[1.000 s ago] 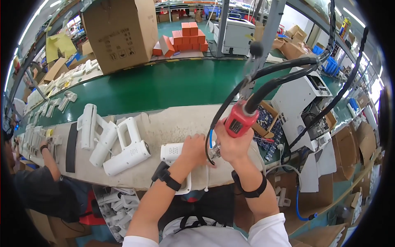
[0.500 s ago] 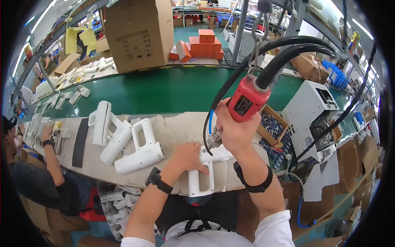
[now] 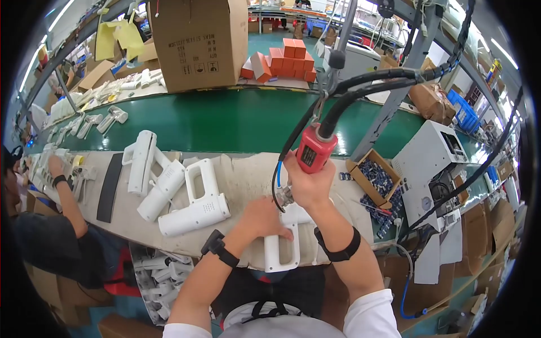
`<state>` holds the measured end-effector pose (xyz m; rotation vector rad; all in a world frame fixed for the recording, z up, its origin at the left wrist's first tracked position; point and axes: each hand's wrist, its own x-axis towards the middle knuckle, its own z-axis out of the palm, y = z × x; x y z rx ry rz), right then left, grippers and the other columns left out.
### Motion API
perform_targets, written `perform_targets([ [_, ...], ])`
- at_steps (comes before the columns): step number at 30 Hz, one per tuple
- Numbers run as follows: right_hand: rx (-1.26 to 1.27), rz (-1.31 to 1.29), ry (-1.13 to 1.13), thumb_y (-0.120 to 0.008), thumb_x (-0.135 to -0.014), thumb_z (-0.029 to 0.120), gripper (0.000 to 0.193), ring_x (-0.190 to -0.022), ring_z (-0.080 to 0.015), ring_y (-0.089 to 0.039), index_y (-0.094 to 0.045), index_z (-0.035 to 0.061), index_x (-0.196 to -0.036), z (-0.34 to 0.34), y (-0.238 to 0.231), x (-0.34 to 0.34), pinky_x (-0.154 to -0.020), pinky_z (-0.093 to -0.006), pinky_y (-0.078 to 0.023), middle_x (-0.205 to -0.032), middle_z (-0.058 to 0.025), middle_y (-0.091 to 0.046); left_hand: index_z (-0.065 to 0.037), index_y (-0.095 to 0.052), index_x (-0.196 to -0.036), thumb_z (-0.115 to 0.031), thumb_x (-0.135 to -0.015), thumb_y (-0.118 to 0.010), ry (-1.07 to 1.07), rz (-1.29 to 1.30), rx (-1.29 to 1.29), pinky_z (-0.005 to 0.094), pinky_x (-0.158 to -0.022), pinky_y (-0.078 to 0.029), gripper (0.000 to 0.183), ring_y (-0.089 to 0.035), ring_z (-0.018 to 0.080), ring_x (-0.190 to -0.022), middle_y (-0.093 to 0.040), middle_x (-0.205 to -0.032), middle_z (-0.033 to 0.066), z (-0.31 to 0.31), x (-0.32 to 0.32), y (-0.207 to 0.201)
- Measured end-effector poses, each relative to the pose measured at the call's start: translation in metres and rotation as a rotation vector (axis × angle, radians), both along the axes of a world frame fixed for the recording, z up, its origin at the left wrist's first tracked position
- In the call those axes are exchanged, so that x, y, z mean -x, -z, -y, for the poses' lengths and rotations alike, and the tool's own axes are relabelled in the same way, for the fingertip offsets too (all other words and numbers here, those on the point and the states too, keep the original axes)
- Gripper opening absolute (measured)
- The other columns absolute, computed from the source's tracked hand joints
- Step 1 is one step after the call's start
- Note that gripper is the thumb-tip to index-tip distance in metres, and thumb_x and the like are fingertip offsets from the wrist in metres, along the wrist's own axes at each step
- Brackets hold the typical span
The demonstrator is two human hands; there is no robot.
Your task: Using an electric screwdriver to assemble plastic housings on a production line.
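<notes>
My right hand [image 3: 311, 185] is wrapped round a red electric screwdriver [image 3: 318, 147], which hangs from a hook and has thick black cables at its top. Its metal nose [image 3: 284, 196] points down at the white plastic housing [image 3: 273, 253] in front of me, close to my left fingers. The exact contact of the tip is hidden. My left hand [image 3: 260, 217] grips that housing near where its looped handle meets the body, pressing it on the cardboard-covered bench. Left of it lies a similar white housing [image 3: 197, 214] with a looped handle.
More white housings [image 3: 142, 163] and a dark strip [image 3: 109, 188] lie to the left, near a co-worker's arm [image 3: 70, 203]. Behind runs a green conveyor belt [image 3: 225, 121] with a large carton [image 3: 197, 45]. A box of small parts [image 3: 394, 197] and a white machine [image 3: 425, 163] stand right.
The screwdriver has come left and lower and stands more upright, its cables swinging with it. My left hand keeps its hold on the housing. The whole view has shifted slightly.
</notes>
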<state>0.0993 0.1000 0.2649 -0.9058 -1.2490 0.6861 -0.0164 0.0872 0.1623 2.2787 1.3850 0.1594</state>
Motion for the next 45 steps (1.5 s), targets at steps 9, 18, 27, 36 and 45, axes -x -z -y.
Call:
perform_targets([
  [9,-0.119,-0.065,0.021,-0.058,-0.083,-0.004,0.005,-0.044,-0.0107,-0.05,-0.055,-0.0019,-0.087,0.039,-0.041,-0.032,-0.042,-0.024,-0.041,-0.062,-0.0058,-0.057,0.003,-0.059,-0.098,-0.063,-0.043,-0.082,0.012,0.09,-0.091,0.0413,-0.084,-0.05,0.089,-0.061,0.0337,-0.094,-0.062,-0.096,0.0181,-0.023,-0.011,0.007],
  [18,0.041,-0.084,0.008,-0.064,-0.08,0.005,0.009,-0.046,-0.0076,-0.051,-0.058,0.0023,-0.074,0.031,-0.001,-0.02,-0.044,-0.0226,-0.039,-0.056,-0.0007,-0.055,0.002,-0.057,-0.099,-0.056,-0.044,-0.085,0.018,0.241,-0.257,0.0424,-0.081,-0.049,0.085,-0.061,0.0341,-0.094,-0.062,-0.096,0.0174,-0.015,-0.012,0.008],
  [27,-0.139,-0.115,0.014,-0.059,-0.083,0.001,0.007,-0.043,-0.01,-0.051,-0.055,-0.002,-0.088,0.047,-0.064,-0.022,-0.041,-0.0218,-0.038,-0.057,-0.0034,-0.054,0.003,-0.041,-0.133,-0.048,-0.054,-0.083,-0.338,0.478,-0.113,0.0434,-0.1,-0.035,0.103,-0.048,0.0374,-0.114,-0.054,-0.12,0.022,0.02,0.009,0.049],
  [36,-0.1,-0.154,-0.024,-0.066,-0.084,0.006,0.01,-0.043,-0.0094,-0.051,-0.057,-0.0005,-0.085,0.0,-0.03,0.008,-0.041,-0.0221,-0.038,-0.061,-0.0034,-0.057,-0.008,-0.041,-0.135,-0.052,-0.057,-0.08,-0.324,0.388,-0.062,0.0502,-0.105,-0.013,0.098,-0.027,0.0361,-0.127,-0.049,-0.126,0.018,0.025,-0.002,0.048],
  [45,0.004,-0.118,-0.003,-0.065,-0.085,0.008,0.01,-0.044,-0.0091,-0.051,-0.059,0.0002,-0.083,-0.024,0.006,0.018,-0.041,-0.0228,-0.038,-0.056,-0.0017,-0.055,-0.006,-0.052,-0.124,-0.052,-0.061,-0.078,-0.289,0.4,-0.056,0.0504,-0.104,-0.014,0.082,-0.029,0.0366,-0.127,-0.053,-0.119,0.0173,0.026,-0.002,0.045],
])
